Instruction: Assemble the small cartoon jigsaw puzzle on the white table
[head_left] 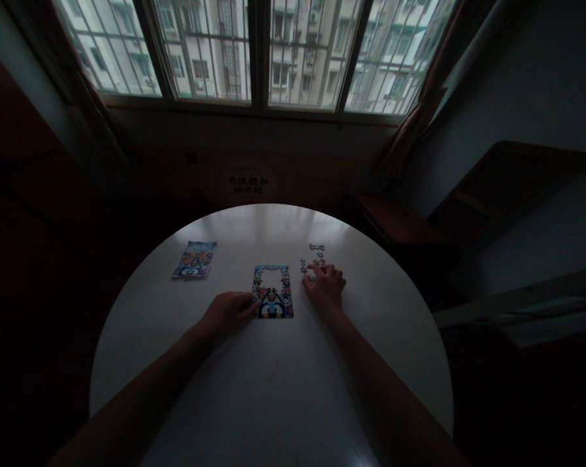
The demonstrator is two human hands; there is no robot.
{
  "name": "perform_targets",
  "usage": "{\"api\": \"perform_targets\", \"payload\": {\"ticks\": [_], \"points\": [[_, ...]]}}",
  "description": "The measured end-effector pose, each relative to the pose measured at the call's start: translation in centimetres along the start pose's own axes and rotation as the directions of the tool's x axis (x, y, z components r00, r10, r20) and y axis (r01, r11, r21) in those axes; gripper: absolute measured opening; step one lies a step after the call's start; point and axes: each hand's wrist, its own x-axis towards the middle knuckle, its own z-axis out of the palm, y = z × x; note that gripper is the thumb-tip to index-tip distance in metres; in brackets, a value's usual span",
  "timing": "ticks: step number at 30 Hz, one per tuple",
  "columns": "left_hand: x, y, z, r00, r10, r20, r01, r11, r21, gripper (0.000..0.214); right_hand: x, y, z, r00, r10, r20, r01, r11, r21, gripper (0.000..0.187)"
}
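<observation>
My left hand (230, 310) touches the colourful rectangular jigsaw (274, 303); my right hand (326, 285) partly covers small multicoloured pieces (317, 247). In this gloom, I can't tell whether either grips anything.

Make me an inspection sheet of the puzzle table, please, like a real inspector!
Surface: white table, rounded far edge, shiny.
Job's things: jigsaw puzzle with a gap in its upper middle; picture sheet to its left.
Clutter: loose pieces right of the puzzle.
Left grip: at the puzzle's left edge.
Right grip: fingers among the pieces; hold unclear.
Cables: nothing seen.
Surroundings: dim room, barred window, curtain.
</observation>
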Motion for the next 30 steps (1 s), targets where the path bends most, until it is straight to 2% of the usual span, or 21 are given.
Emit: {"api": "perform_targets", "payload": {"ticks": [7, 14, 21, 30], "points": [[-0.05, 0.13, -0.03, 1.000, -0.009, -0.004, 0.009, 1.000, 0.003, 0.033, -0.14, 0.04, 0.13, 0.998, -0.063, 0.031, 0.063, 0.998, 0.022, 0.030], [-0.07, 0.02, 0.12, 1.000, -0.014, -0.001, 0.014, 1.000, -0.003, 0.034, -0.32, -0.15, 0.37, 0.995, -0.097, -0.002, 0.097, 0.991, 0.091, 0.021], [0.00, 0.10, 0.12, 1.000, -0.016, -0.004, 0.016, 1.000, -0.001, 0.032, -0.47, -0.26, 0.20, 0.996, -0.083, 0.015, 0.082, 0.995, 0.054, 0.030], [-0.09, 0.37, -0.15, 1.000, -0.020, 0.007, 0.020, 1.000, 0.007, 0.034, -0.39, -0.20, 0.39, 0.996, -0.088, 0.020, 0.087, 0.994, 0.060, 0.023]]}}
